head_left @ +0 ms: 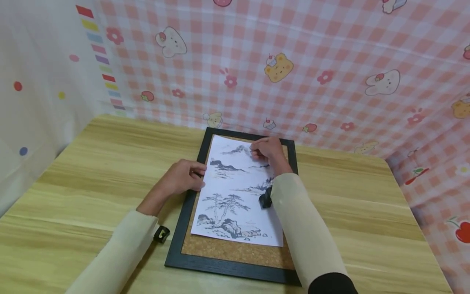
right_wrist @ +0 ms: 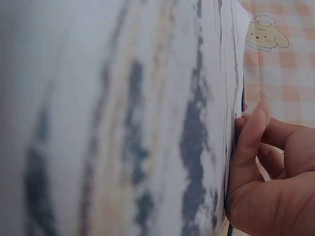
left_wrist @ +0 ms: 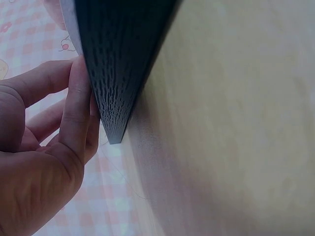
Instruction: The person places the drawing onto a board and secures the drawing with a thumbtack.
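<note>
A sheet of white paper (head_left: pixel 224 183) printed with an ink landscape of mountains and trees lies on a cork board (head_left: pixel 235 252) with a black frame (head_left: pixel 220 266). Two fingers of my left hand (head_left: pixel 181 176) rest at the sheet's left edge beside the frame, thumb and forefinger apart. In the left wrist view, that hand (left_wrist: pixel 54 132) sits against the frame's side (left_wrist: pixel 120 64). My right hand (head_left: pixel 269 152) is over the upper right of the sheet. Its thumb and forefinger (right_wrist: pixel 251 135) pinch something tiny against the paper (right_wrist: pixel 162 123), mostly hidden by the fingertips.
The board lies on a wood-grain table (head_left: pixel 110 175), its far end close to a pink checked cloth (head_left: pixel 238 61) hanging behind. A white dotted cloth (head_left: pixel 40 81) hangs on the left. Small black devices (head_left: pixel 161 234) are worn at both wrists.
</note>
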### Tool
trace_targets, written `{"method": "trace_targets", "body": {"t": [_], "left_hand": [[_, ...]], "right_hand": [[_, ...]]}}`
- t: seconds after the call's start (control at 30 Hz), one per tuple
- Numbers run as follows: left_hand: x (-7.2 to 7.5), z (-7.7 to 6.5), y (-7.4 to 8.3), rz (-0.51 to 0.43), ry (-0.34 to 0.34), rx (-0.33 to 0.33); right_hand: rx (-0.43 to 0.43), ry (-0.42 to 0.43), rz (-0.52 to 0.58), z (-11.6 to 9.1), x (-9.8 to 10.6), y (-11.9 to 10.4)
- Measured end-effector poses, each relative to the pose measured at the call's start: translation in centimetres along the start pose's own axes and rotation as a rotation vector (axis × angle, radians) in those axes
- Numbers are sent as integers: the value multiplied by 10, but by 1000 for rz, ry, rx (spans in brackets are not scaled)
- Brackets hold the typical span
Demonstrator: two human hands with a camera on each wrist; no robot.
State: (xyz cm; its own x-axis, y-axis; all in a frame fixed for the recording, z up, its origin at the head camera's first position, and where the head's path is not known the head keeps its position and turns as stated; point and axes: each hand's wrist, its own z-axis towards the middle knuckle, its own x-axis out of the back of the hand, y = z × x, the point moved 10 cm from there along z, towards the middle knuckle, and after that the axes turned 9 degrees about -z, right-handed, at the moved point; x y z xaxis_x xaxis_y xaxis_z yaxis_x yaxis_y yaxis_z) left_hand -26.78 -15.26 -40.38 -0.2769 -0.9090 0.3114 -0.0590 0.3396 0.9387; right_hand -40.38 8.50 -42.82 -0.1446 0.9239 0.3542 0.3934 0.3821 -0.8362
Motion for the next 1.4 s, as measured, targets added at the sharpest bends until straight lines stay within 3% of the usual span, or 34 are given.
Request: {"method": "trace_targets", "body": {"t": [0.57,1.4], "left_hand": [[2,0,1,0,8,-16],[1,1,2,12,-3,-10]], "right_hand": [[-13,25,86,1,0,1],[50,59,66,1,7,3]]}}
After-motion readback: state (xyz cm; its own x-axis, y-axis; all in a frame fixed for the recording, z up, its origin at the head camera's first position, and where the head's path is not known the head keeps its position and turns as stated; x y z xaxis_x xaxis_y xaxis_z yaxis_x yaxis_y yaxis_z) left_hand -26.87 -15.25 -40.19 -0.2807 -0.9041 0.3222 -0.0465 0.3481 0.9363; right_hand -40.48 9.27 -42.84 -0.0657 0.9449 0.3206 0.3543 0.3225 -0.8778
